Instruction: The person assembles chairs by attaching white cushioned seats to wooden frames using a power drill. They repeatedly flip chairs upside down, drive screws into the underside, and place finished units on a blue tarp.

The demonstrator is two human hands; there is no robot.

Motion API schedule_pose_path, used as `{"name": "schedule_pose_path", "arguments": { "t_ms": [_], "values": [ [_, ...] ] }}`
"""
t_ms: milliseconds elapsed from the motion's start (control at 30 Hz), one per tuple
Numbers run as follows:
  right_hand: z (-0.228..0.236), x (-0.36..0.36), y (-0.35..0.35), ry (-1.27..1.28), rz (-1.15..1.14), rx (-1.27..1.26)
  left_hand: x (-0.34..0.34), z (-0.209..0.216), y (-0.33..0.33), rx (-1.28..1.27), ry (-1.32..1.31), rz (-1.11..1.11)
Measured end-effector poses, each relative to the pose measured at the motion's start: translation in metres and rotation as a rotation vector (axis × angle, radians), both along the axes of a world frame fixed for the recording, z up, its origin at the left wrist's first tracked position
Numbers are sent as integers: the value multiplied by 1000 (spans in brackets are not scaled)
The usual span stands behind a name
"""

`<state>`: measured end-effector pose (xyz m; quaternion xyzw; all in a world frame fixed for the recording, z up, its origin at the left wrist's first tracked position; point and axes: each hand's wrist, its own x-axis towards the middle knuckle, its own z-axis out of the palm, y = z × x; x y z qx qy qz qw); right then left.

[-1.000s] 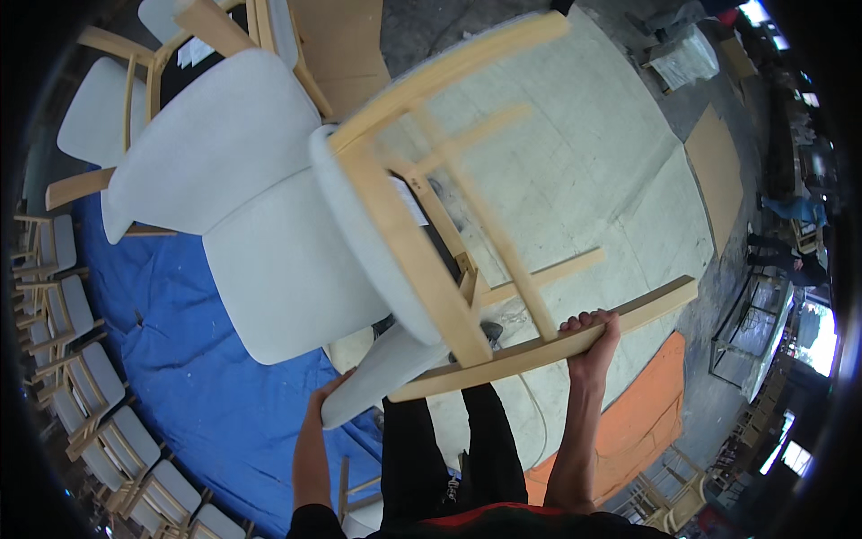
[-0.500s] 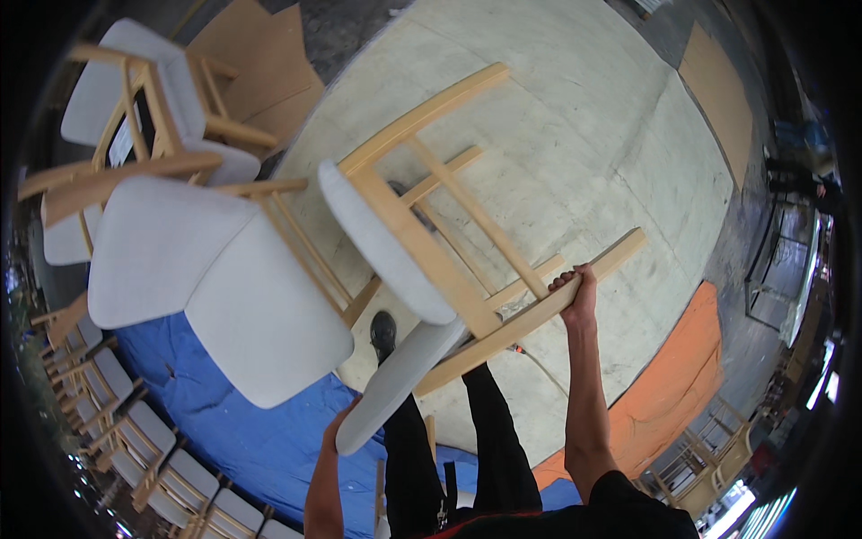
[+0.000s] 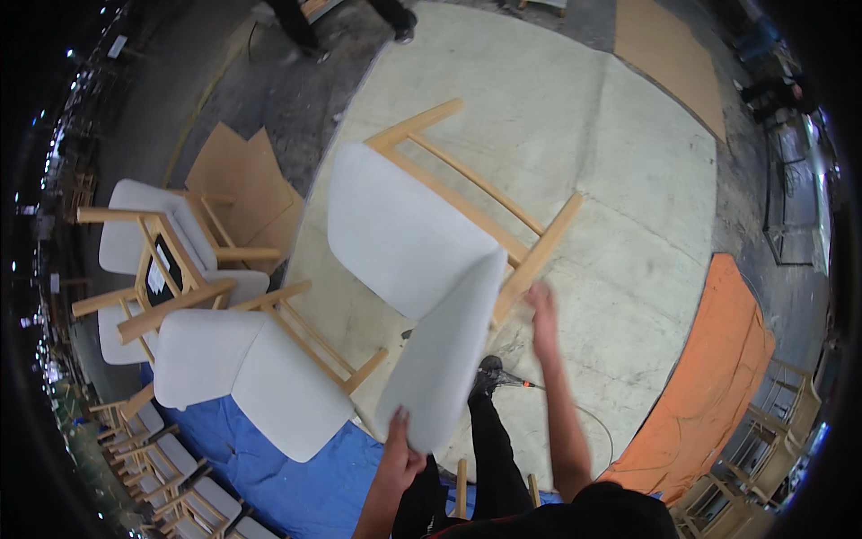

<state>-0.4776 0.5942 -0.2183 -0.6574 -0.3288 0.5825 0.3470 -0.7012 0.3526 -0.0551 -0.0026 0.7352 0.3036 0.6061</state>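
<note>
In the head view, the only one: grey-upholstered chair [image 3: 386, 211] tilted, ahead of the fingers of the left hand [image 3: 393, 463] and up and leftward from those of the right hand [image 3: 543, 319], with seat [image 3: 409, 238], backrest [image 3: 444, 355] and wooden frame [image 3: 539, 258] all joined. Left fingers laid over the upholstered face at the near end of the backrest, thumb bent close to the edge, so by appearance pinching the padding; far side of that grip hidden. Right fingers blurred, just beside the nearest wooden leg; impossible to tell spread from curled, or a light touch from a small gap. Done, judging by what shows: both padded parts on the frame, and side rail [image 3: 476, 184] in place, up and leftward from the right fingers; underside out of sight, hence unconfirmed. Left to do, by the same judgement: at least the letting go of the backrest by the left fingers; unclear whether resting on the pale sheet [image 3: 628, 198] or clear of it. To the left of the left fingers, near, a matching second chair [image 3: 292, 400] beside the blue sheet [image 3: 278, 485], seemingly just as complete; well apart, rightward from the right fingers, an orange sheet [image 3: 709, 359].
</note>
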Motion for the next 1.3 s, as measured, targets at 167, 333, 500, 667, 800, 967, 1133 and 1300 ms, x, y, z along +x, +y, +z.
{"name": "schedule_pose_path", "arguments": {
  "t_ms": [167, 333, 500, 667, 800, 967, 1133, 1300],
  "values": [
    [64, -68, -53, 452, -38, -28, 58, 36, 177, 195, -293, 220],
    [157, -63, 61, 346, -260, 417, 93, 93, 305, 381, -291, -191],
    [157, -14, 164, -261, -441, 716, 40, 16, 350, 795, 779, -1045],
    [138, 118, 292, -398, -305, 426, 105, -73, 338, 1085, 643, -868],
    [143, 162, 349, -260, -52, 231, 156, -99, 352, 1104, 703, -610],
    [105, 204, 326, -141, -82, 403, 162, -158, 197, 888, 337, -808],
    [-141, 201, 165, -209, 304, 296, 37, -245, -149, 129, 353, -630],
    [-330, 204, -182, -800, 1225, 67, -67, -233, -333, -391, 601, -72]
  ]
}}
